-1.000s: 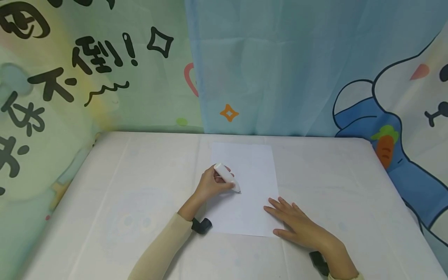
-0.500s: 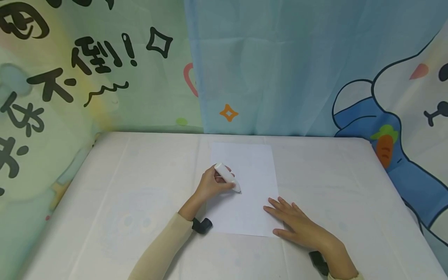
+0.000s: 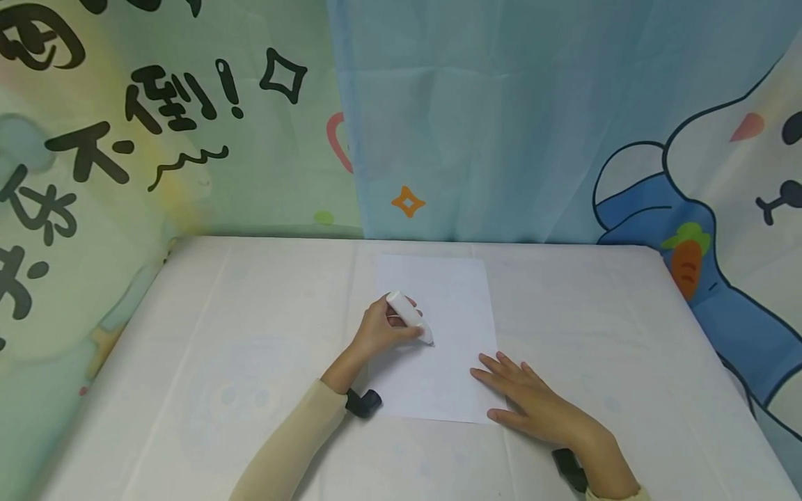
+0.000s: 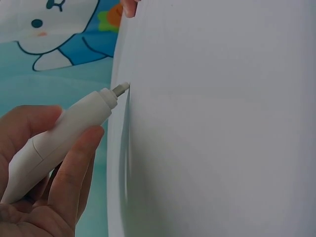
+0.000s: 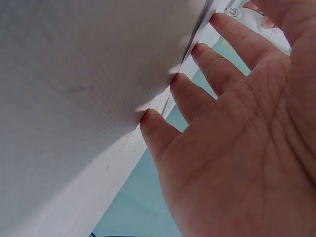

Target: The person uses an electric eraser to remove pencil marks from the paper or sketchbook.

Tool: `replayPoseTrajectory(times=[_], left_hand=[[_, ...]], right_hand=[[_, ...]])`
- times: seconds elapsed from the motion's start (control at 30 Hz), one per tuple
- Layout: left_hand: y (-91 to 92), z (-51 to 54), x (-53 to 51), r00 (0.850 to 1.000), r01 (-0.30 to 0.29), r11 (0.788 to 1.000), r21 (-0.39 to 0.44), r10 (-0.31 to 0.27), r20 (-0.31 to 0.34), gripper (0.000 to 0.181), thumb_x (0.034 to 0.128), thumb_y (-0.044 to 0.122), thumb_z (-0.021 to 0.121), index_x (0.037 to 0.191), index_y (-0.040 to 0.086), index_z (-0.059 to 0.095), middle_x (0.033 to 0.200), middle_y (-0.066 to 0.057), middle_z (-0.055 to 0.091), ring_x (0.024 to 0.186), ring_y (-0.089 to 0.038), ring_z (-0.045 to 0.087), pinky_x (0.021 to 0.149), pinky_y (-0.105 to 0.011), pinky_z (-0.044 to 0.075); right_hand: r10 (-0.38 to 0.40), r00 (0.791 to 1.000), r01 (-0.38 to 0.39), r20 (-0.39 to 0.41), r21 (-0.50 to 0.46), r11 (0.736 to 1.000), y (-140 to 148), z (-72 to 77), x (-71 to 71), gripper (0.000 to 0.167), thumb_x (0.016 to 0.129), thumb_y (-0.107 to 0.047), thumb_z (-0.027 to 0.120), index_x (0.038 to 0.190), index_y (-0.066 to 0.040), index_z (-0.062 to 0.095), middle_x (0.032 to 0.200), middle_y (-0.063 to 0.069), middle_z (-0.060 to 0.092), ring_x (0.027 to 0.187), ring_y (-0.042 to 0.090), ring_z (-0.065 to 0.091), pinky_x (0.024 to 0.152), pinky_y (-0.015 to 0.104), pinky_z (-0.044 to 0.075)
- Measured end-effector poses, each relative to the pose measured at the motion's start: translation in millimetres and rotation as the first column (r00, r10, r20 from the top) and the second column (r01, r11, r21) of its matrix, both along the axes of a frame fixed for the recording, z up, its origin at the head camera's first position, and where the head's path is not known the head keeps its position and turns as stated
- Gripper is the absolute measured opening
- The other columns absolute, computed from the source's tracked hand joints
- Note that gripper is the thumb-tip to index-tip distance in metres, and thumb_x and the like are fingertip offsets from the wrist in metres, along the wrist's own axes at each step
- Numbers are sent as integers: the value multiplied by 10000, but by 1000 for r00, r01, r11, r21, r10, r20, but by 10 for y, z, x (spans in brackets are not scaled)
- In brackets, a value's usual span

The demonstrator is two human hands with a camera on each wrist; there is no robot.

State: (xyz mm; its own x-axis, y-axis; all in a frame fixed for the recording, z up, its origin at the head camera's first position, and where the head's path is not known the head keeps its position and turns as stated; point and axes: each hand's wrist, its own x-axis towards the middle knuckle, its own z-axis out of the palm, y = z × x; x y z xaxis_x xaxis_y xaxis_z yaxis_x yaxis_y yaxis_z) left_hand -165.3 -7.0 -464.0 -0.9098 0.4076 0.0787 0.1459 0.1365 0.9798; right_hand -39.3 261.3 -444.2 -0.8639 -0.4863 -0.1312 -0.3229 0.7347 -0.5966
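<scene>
A white pen-like tool [image 3: 409,313] is pinched between the thumb and fingers of my left hand [image 3: 379,328]; its narrow tip touches or hovers just over a sheet of white paper [image 3: 460,299]. The left wrist view shows the tool [image 4: 74,126] with its metal-and-white tip at the paper's surface, held by the left hand [image 4: 54,173]. My right hand [image 3: 529,400] lies with fingers spread on the paper's lower right edge. In the right wrist view the fingertips of the right hand [image 5: 232,128] rest on the white surface.
A white cloth covers the table [image 3: 250,299] around the paper. Behind it hangs a printed curtain [image 3: 501,125] with dark characters at the left and a cartoon animal at the right. A black wrist device [image 3: 363,403] sits on the left wrist.
My left hand and the tool have shifted very slightly to the right. The right hand keeps its place on the paper.
</scene>
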Motion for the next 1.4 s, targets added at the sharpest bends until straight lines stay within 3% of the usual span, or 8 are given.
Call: replayPoseTrajectory(times=[0.33, 1.4], left_hand=[[-1, 9, 10, 999, -6, 1000, -5, 6, 34, 389, 781, -45, 765, 1112, -76, 562, 1108, -243, 661, 973, -343, 685, 845, -288, 574], [-70, 1, 22, 998, -47, 999, -4, 47, 29, 390, 774, -57, 767, 1108, -78, 566, 1108, -248, 665, 971, -367, 679, 841, -318, 579]], right_hand=[[-7, 1000, 6, 10, 10, 1000, -6, 2, -2, 604, 937, -340, 632, 1456, -92, 448, 1556, 192, 315, 1432, 460, 193, 1133, 669, 106], [-3, 1000, 3, 12, -2, 1000, -6, -5, -18, 609, 931, -324, 643, 1450, -70, 450, 1550, 213, 312, 1423, 482, 189, 1119, 688, 100]])
